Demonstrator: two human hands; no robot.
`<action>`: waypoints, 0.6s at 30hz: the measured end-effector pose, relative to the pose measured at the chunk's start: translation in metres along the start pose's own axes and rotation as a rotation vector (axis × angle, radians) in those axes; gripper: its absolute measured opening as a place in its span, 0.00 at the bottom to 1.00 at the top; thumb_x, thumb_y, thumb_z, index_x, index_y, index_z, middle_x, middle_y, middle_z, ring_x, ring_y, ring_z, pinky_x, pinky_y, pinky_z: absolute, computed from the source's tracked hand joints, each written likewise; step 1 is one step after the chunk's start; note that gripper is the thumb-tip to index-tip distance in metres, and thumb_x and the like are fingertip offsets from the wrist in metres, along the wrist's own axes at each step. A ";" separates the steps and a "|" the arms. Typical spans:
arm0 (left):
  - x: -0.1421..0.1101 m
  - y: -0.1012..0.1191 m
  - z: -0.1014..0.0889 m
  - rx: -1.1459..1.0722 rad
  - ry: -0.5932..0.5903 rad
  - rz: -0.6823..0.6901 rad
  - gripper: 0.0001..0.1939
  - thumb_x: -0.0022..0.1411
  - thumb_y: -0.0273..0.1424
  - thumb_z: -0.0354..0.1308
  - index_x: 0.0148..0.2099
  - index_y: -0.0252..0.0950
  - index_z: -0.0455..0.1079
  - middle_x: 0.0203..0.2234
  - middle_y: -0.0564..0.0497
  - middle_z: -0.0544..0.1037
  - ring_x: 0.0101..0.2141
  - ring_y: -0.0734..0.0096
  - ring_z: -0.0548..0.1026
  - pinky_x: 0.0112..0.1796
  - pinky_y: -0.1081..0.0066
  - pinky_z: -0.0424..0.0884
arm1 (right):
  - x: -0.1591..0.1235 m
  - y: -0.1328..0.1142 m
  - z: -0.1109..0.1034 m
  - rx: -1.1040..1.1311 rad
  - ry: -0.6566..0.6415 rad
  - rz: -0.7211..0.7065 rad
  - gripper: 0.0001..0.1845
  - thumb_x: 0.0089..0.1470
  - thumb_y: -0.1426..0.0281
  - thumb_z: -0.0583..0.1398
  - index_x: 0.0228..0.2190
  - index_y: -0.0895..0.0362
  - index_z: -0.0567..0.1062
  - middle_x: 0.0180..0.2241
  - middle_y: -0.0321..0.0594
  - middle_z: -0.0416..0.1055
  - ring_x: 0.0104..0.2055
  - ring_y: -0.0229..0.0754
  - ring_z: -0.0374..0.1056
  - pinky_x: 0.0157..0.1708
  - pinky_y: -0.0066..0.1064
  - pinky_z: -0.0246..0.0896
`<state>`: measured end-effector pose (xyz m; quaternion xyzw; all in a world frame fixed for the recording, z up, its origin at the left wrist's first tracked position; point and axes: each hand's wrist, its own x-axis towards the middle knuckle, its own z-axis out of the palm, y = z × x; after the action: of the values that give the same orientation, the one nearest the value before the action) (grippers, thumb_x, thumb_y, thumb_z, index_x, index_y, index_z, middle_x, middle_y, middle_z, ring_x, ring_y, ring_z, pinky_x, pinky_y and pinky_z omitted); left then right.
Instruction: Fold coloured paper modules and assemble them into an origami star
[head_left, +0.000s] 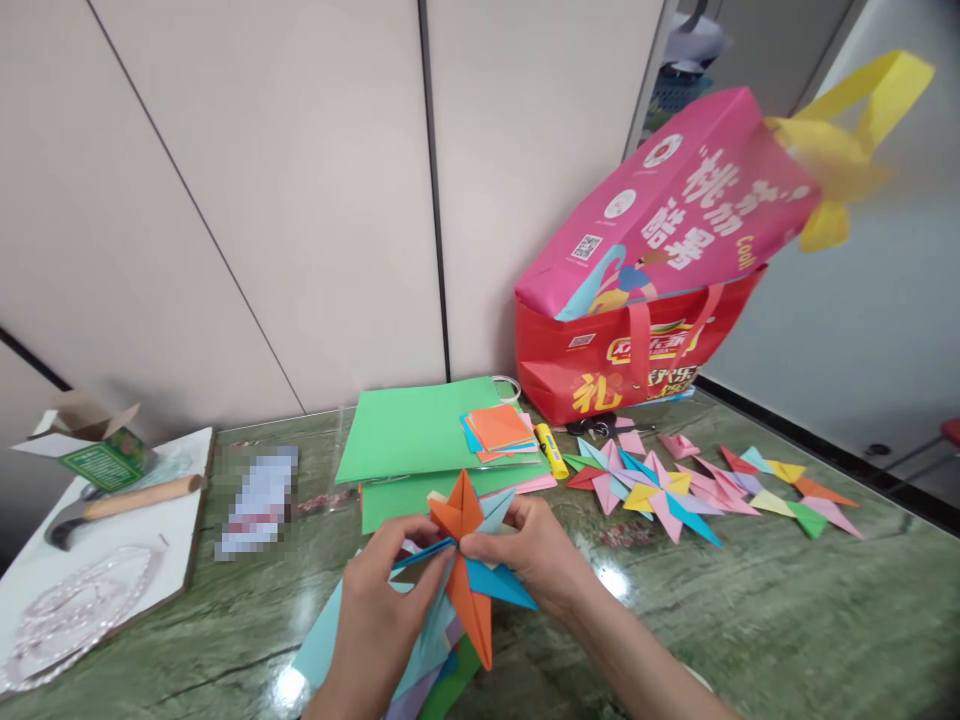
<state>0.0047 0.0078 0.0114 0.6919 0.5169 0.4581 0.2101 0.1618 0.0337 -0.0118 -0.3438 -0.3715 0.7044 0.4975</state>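
Between my two hands is a folded paper star [471, 600] with orange, blue and pale blue points, held above the table. My left hand [382, 600] is closed, thumb and fingers pinching a blue folded point on the star's left side. On the right, my right hand [536, 550] pinches the star near its centre, beside the pale blue point. Beneath the star and my left hand lie loose paper sheets [319, 635] in light blue, purple and green, partly covered by the hand.
Green paper sheets [412, 430] carry small orange squares [501, 428], with a yellow glue stick [552, 452] alongside. Folded paper stars [660, 490] lie at right. Red [555, 370] and pink [675, 200] bags stand behind. A white board [169, 540] at left holds a wooden-handled tool [142, 500] and an opened box [105, 455].
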 end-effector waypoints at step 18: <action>0.004 -0.002 0.004 -0.348 0.122 -0.422 0.24 0.41 0.32 0.66 0.42 0.35 0.64 0.21 0.55 0.74 0.25 0.68 0.74 0.27 0.70 0.71 | -0.004 -0.001 0.000 -0.105 -0.124 -0.019 0.21 0.32 0.70 0.70 0.35 0.57 0.78 0.36 0.42 0.77 0.40 0.52 0.71 0.40 0.40 0.65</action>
<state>0.0075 0.0126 0.0091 0.4939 0.5749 0.5268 0.3849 0.1629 0.0305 -0.0100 -0.3218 -0.4412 0.6991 0.4616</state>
